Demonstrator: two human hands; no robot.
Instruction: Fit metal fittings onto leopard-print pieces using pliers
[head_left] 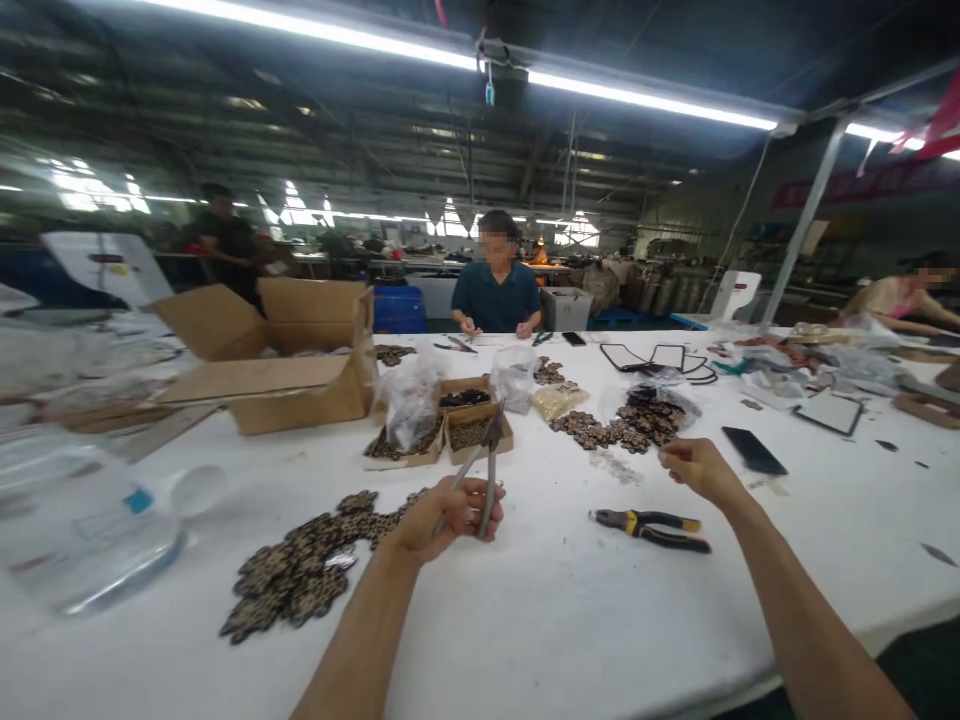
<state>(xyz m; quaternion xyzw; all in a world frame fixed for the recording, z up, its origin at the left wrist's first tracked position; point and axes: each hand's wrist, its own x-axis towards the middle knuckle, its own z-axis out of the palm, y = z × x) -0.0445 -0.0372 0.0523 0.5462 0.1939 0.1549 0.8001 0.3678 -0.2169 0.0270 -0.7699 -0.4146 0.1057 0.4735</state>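
My left hand (454, 520) is wrapped round the grey handles of a pair of pliers (492, 440), whose jaws point up and away from me. Over on the right, my right hand (697, 468) is closed in a pinch at the edge of a pile of dark leopard-patterned pieces (637, 425); whatever sits between its fingertips is too small to make out. Below that hand lie pliers with black and yellow handles (652, 528), on the white table (570, 640). A second heap of patterned pieces (300, 570) spreads to the left of my left wrist.
Small cardboard trays (480, 440) of metal bits and a plastic bag (409, 395) stand mid-table. An open carton (300, 395) and a clear plastic jug (97, 530) are at left. A phone (754, 450) lies right. Across the table sits a person (495, 290).
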